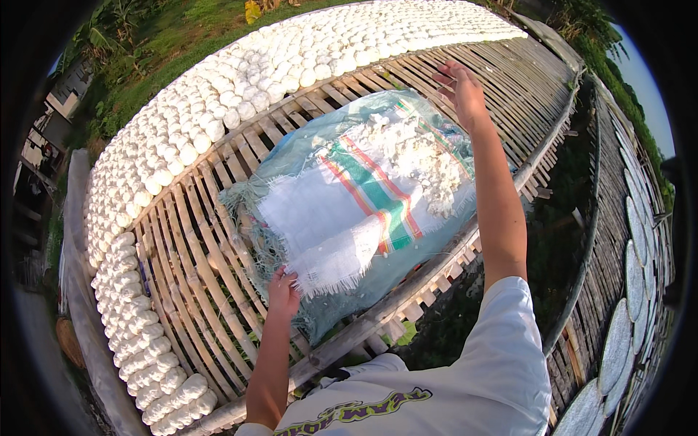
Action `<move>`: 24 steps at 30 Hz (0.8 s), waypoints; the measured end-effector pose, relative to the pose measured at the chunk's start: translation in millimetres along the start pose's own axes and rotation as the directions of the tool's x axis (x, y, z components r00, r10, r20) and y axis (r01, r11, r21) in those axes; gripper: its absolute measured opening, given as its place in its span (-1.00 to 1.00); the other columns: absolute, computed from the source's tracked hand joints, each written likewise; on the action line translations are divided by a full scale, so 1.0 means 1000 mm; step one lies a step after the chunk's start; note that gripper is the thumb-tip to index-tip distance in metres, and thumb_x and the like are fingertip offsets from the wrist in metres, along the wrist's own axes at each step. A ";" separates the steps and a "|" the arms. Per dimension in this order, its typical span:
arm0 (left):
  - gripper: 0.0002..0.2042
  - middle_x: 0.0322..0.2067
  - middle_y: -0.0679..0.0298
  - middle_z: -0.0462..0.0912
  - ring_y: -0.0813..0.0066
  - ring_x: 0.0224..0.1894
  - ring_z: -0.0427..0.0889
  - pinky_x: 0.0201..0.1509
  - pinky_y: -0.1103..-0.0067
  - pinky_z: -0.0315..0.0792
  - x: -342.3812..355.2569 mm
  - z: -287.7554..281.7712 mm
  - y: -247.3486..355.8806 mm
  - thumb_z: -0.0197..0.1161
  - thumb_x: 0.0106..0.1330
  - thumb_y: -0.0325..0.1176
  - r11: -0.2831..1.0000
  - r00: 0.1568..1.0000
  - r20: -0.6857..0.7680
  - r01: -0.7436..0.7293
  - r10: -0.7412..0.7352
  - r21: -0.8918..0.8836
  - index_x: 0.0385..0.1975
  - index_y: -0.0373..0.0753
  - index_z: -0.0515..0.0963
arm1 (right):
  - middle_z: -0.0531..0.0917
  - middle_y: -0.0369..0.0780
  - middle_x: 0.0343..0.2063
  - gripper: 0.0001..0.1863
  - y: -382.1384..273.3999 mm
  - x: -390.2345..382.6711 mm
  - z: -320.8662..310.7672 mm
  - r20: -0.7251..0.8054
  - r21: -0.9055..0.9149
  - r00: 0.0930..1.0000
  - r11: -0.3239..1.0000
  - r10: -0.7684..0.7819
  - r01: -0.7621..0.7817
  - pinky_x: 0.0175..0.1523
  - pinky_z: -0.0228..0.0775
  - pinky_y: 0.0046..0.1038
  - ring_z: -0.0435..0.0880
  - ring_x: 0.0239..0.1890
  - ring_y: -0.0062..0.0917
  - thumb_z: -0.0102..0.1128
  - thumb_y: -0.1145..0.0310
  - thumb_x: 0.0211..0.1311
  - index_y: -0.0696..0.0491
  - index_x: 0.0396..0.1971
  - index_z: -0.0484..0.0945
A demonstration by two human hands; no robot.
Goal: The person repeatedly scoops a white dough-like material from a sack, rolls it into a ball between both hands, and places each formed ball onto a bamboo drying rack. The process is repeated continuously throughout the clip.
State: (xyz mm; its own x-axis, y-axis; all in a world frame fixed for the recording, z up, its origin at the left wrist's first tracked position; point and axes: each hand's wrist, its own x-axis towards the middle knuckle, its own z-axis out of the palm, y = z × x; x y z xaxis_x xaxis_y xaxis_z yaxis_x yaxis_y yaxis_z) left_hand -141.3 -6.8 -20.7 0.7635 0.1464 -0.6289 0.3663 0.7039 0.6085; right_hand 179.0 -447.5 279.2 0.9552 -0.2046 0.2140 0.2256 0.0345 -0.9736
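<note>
A person in a white printed shirt point(465, 385) is leaning over a slatted bamboo drying rack point(218, 269) that is filling most of the frame, outdoors beside green grass point(167, 36) showing at the upper left. A large woven plastic sack point(349, 211), pale blue-green with a white panel and red and green stripes, is lying across the rack at the centre of the picture, its open mouth towards the upper right spilling a heap of white lumps point(414, 156). The left hand point(283, 291), at lower centre, is gripping the sack's frayed lower edge with its fingers curled shut on the fabric. The right hand point(459, 91), at upper right of centre, is hovering just beyond the sack's mouth with its fingers spread wide and holding nothing. Rows of white rounded pieces point(240, 80) are lining the rack in a curving band from the top of the frame down the left side to the lower left. Round pale discs point(618, 341) are lying on a second bamboo rack at the lower right.
</note>
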 end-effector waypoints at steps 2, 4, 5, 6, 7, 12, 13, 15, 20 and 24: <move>-0.60 -0.03 0.24 0.67 0.35 -0.05 0.73 -0.03 0.44 0.74 -0.004 -0.007 -0.008 0.18 0.39 -0.67 0.999 0.999 -0.032 0.016 -0.017 -0.045 0.18 -0.15 0.43 | 0.65 -0.15 0.06 -0.59 0.000 -0.015 -0.071 0.036 0.164 0.999 0.986 -0.036 0.030 0.14 0.54 -0.34 0.70 0.01 -0.41 -0.13 0.26 0.66 0.20 0.28 0.44; -0.59 -0.04 0.27 0.68 0.38 -0.07 0.73 -0.07 0.48 0.73 -0.009 -0.011 -0.013 0.19 0.38 -0.66 0.995 1.000 -0.016 0.013 -0.015 -0.098 0.18 -0.14 0.43 | 0.61 -0.30 -0.25 -0.60 0.009 -0.052 -0.160 0.072 0.251 0.990 0.959 0.119 -0.134 -0.04 0.51 -0.38 0.58 -0.27 -0.53 -0.07 0.25 0.65 0.19 0.23 0.50; -0.59 -0.04 0.27 0.68 0.39 -0.06 0.73 -0.07 0.49 0.72 -0.011 -0.011 -0.014 0.20 0.39 -0.66 0.993 0.999 -0.012 0.034 -0.035 -0.114 0.18 -0.14 0.43 | 0.60 -0.32 -0.34 -0.64 0.022 -0.086 -0.204 0.039 0.303 0.982 0.934 0.184 -0.187 -0.13 0.52 -0.37 0.56 -0.36 -0.54 -0.01 0.23 0.63 0.18 0.13 0.57; -0.60 -0.04 0.27 0.68 0.39 -0.06 0.73 -0.08 0.49 0.72 -0.012 -0.011 -0.013 0.20 0.39 -0.65 0.992 0.999 -0.009 0.038 -0.039 -0.120 0.18 -0.14 0.43 | 0.59 -0.33 -0.36 -0.64 0.033 -0.124 -0.246 -0.062 0.302 0.945 0.908 0.322 -0.290 -0.16 0.50 -0.39 0.56 -0.38 -0.54 -0.01 0.20 0.63 0.18 0.08 0.59; -0.60 -0.03 0.27 0.68 0.40 -0.06 0.73 -0.08 0.50 0.71 -0.012 -0.010 -0.013 0.21 0.39 -0.65 0.993 1.000 0.020 0.020 -0.018 -0.118 0.18 -0.14 0.43 | 0.60 -0.33 -0.36 -0.64 0.044 -0.169 -0.285 -0.163 0.247 0.891 0.891 0.425 -0.380 -0.17 0.49 -0.38 0.60 -0.35 -0.52 0.01 0.17 0.62 0.14 0.06 0.61; -0.54 0.07 0.21 0.66 0.34 0.05 0.72 0.02 0.43 0.68 -0.002 -0.008 -0.002 0.22 0.40 -0.63 0.992 1.000 0.017 0.009 -0.007 -0.127 0.27 -0.15 0.39 | 0.29 -0.02 0.46 -0.41 0.097 -0.364 -0.350 -0.937 -0.332 0.308 -0.686 0.163 -0.647 0.30 0.34 0.37 0.31 0.46 0.10 0.16 0.15 0.44 -0.19 0.45 0.42; -0.53 0.08 0.20 0.65 0.33 0.07 0.71 0.05 0.41 0.68 0.002 -0.009 0.002 0.22 0.40 -0.64 0.993 1.000 0.017 0.010 -0.008 -0.121 0.28 -0.16 0.39 | 0.28 -0.03 0.46 -0.40 0.103 -0.382 -0.345 -0.923 -0.384 0.350 -0.300 0.163 -0.873 0.28 0.36 0.35 0.32 0.45 0.09 0.19 0.17 0.42 -0.19 0.45 0.42; -0.52 0.10 0.18 0.65 0.29 0.11 0.70 0.12 0.37 0.67 0.009 -0.012 0.003 0.21 0.39 -0.65 0.996 0.999 -0.041 -0.006 0.002 -0.093 0.28 -0.17 0.40 | 0.37 -0.01 0.38 -0.37 0.129 -0.406 -0.314 -0.720 -0.692 0.660 -0.152 0.215 -0.706 0.29 0.40 0.22 0.38 0.40 0.02 0.28 0.21 0.35 -0.09 0.42 0.44; -0.54 0.13 0.16 0.65 0.24 0.16 0.68 0.23 0.34 0.63 0.018 -0.015 0.007 0.20 0.39 -0.63 0.995 1.000 0.011 0.020 -0.019 -0.093 0.28 -0.19 0.42 | 0.57 -0.02 -0.04 -0.52 0.226 -0.404 -0.198 -0.202 -0.831 0.942 0.461 0.269 -0.310 0.20 0.50 -0.12 0.59 0.04 -0.09 0.38 0.27 0.25 0.10 0.15 0.63; -0.59 0.12 0.16 0.65 0.24 0.16 0.68 0.24 0.34 0.63 0.019 -0.017 0.011 0.19 0.40 -0.62 0.995 0.999 0.006 0.042 -0.041 -0.088 0.23 -0.21 0.47 | 0.62 -0.04 -0.15 -0.61 0.254 -0.395 -0.161 -0.271 -0.905 0.950 0.295 0.158 -0.307 0.14 0.53 -0.09 0.62 -0.04 -0.08 0.39 0.26 0.24 0.14 0.00 0.68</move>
State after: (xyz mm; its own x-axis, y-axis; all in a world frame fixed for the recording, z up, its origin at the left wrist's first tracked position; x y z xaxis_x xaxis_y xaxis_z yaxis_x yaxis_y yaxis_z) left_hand -131.9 15.1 -34.2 0.7509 0.1130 -0.6507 0.3498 0.7677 0.5370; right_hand -172.1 -515.5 -65.7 0.8908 -0.4535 0.0279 -0.4002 -0.8123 -0.4242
